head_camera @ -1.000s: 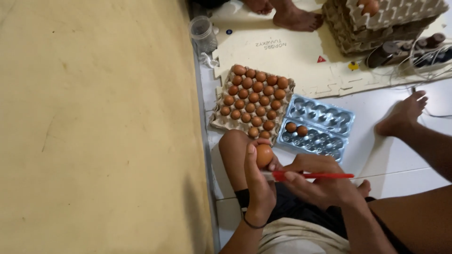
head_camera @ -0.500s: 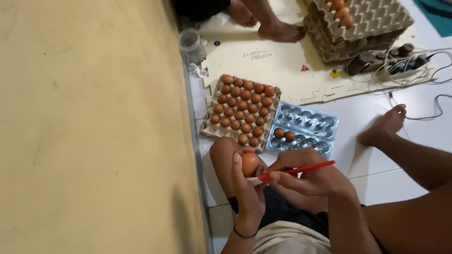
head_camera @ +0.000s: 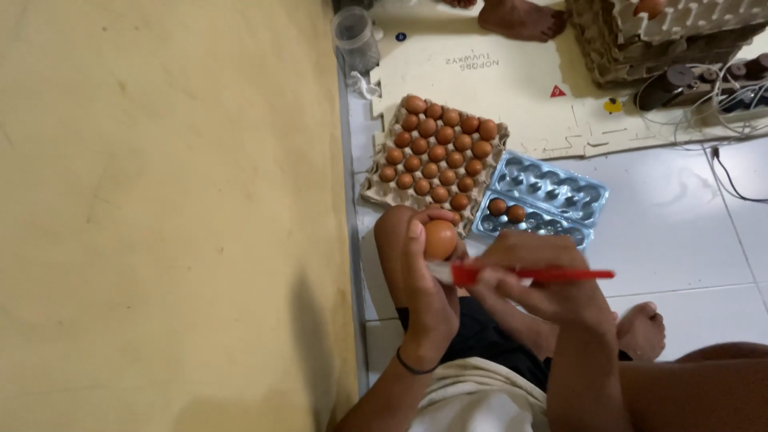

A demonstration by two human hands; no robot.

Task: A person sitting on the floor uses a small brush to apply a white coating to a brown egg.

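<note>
Head view only. Brown egg (head_camera: 440,238) is held up in the left hand (head_camera: 420,276), fingers curled round it w/ the thumb along its left side; a dark band is worn on that wrist. Egg sits just above the person's knee, in front of the near edge of the cardboard tray. Right hand (head_camera: 544,276) is closed on a red pen (head_camera: 532,274), gripped between thumb & fingertips, held roughly level w/ its white tip touching or almost touching the egg's lower right side; exact contact can't be told.

Cardboard egg tray (head_camera: 370,190) lies on the floor just beyond the hands, filled w/ brown eggs in rows. Clear plastic egg carton (head_camera: 560,192) lies open to the tray's right, touching or nearly so; two brown eggs are seen in its near-left cells, other cells bare. Both rest partly on white floor tiles (head_camera: 680,232), partly beside a cream foam mat (head_camera: 480,80) w/ printed shapes. Yellow wall (head_camera: 160,216) takes up the left half of the view.

Top right: stack of grey egg trays (head_camera: 624,40) on the mat, w/ cables (head_camera: 728,112) & dark plugs beside it. Clear plastic jar (head_camera: 356,36) stands at the mat's top-left corner. Another person's bare foot (head_camera: 524,18) is seen at the top edge. Person's own foot (head_camera: 640,330) rests on the tiles, lower right.
</note>
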